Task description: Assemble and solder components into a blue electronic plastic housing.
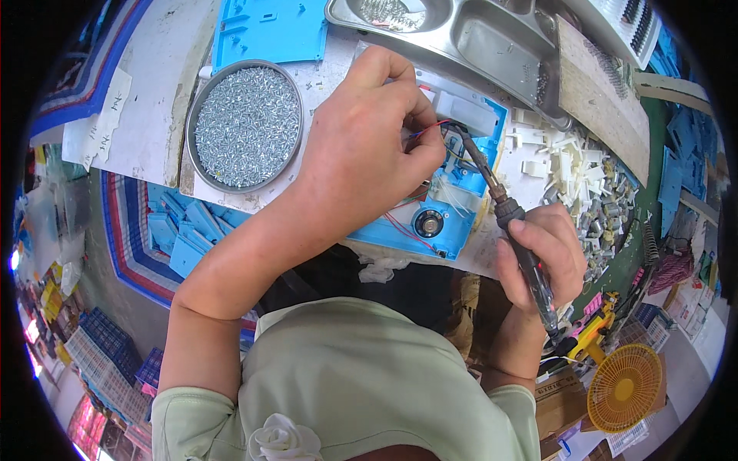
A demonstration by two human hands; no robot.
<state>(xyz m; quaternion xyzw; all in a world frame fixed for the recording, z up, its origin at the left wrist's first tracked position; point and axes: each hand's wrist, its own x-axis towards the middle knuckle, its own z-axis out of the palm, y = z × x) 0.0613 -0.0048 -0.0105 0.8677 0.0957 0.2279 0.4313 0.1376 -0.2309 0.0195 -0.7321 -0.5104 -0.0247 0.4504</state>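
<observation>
Left hand (370,134) pinching thin wires (440,123) at upper centre, right hand (555,250) gripping the soldering iron (510,212), tip just beside: one slip could burn the left hand or blue casing (460,228)!

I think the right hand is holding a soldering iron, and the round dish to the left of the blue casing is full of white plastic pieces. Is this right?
Not quite: the round dish is full of small silvery screws, as the head view shows. The right hand does hold a soldering iron, and the dish is left of the blue casing.
</observation>
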